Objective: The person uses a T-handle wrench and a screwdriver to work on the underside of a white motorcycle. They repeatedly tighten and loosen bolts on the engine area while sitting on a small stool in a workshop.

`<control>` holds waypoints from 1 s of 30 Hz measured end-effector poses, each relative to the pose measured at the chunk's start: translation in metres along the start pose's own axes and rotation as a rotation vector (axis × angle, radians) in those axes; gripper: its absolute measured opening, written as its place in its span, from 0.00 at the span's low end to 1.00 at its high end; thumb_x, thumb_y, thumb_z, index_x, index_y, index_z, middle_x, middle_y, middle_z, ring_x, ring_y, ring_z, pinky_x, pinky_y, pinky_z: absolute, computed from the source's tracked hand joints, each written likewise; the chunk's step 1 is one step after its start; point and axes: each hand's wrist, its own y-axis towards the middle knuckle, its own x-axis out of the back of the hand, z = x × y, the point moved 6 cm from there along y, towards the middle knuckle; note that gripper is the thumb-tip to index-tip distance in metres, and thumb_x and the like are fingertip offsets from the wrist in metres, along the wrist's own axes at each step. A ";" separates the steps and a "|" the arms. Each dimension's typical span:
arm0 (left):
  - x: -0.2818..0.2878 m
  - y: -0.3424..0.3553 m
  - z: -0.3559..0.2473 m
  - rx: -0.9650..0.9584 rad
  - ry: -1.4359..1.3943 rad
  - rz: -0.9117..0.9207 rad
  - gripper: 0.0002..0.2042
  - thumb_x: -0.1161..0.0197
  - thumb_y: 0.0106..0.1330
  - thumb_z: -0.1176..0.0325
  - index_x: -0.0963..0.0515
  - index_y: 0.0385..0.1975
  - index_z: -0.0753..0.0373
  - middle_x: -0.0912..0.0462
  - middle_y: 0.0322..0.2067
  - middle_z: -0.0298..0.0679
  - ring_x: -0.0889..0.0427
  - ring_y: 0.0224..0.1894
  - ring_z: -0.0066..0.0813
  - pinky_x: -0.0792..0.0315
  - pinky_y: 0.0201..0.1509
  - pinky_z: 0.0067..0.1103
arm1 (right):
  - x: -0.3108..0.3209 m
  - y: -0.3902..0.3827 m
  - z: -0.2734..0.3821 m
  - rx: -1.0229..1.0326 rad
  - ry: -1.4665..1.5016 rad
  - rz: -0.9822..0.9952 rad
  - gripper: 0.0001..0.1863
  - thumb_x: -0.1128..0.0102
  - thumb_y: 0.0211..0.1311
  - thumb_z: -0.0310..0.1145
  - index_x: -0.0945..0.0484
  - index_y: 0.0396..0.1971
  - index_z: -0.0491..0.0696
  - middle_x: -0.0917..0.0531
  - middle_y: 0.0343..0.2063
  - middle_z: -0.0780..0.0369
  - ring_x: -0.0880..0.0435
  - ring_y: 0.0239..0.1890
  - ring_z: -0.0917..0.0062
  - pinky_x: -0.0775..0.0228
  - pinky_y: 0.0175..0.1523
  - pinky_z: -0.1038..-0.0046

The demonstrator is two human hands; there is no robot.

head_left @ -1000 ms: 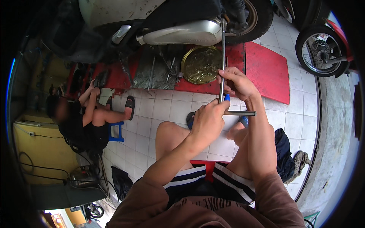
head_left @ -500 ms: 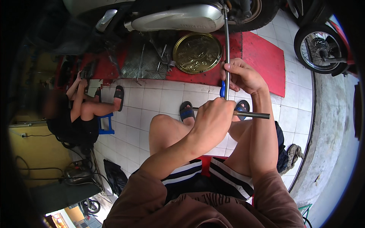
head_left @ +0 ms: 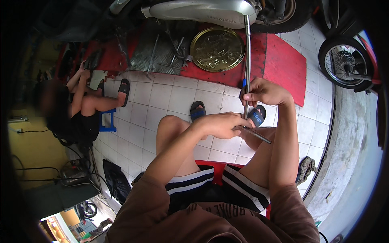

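Observation:
A long steel T-handle wrench [head_left: 248, 50] reaches from my hands toward the motorbike's silver cover [head_left: 202, 12]; its far end overlaps the cover's right end. My left hand [head_left: 225, 124] is closed round the wrench where the crossbar meets the shaft, the bar's dark end sticking out to the right. Farther up, my right hand [head_left: 265, 92] pinches the shaft between thumb and fingers. A small blue piece [head_left: 244, 83], perhaps a tool's handle, shows beside the shaft at the right fingers; the rest of it is hidden.
A round gold tray [head_left: 217, 49] with small metal parts lies on the red platform [head_left: 285, 67]. Left of it, several hand tools [head_left: 174, 54] rest on a metal tread plate. Another person [head_left: 77, 109] sits far left on a blue stool [head_left: 107, 120]. A motorbike wheel [head_left: 344, 62] stands right.
The wrench's far end has come away from the bolt area by the wheel and now lies across the cover. The crossbar has turned and tilts down to the right. My right hand sits lower.

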 end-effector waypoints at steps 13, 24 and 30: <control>0.141 0.078 0.147 0.395 0.425 -0.649 0.17 0.43 0.59 0.73 0.24 0.50 0.65 0.23 0.50 0.49 0.25 0.53 0.46 0.29 0.57 0.33 | 0.064 -0.033 -0.031 -0.136 0.099 -0.783 0.29 0.59 0.73 0.52 0.31 0.17 0.45 0.32 0.17 0.66 0.34 0.22 0.79 0.38 0.34 0.73; 0.131 0.084 0.159 0.495 0.563 -0.646 0.13 0.39 0.53 0.76 0.21 0.40 0.67 0.24 0.50 0.46 0.26 0.56 0.46 0.29 0.58 0.35 | 0.065 -0.031 -0.037 -0.372 -0.156 -0.712 0.35 0.51 0.66 0.59 0.28 0.14 0.40 0.33 0.11 0.64 0.37 0.18 0.79 0.43 0.25 0.69; 0.121 0.082 0.151 0.364 0.585 -0.610 0.16 0.37 0.58 0.68 0.24 0.43 0.71 0.27 0.51 0.50 0.31 0.59 0.47 0.32 0.60 0.35 | 0.058 -0.027 -0.039 -0.380 -0.180 -0.701 0.36 0.50 0.66 0.60 0.28 0.14 0.39 0.33 0.11 0.63 0.36 0.19 0.77 0.42 0.26 0.67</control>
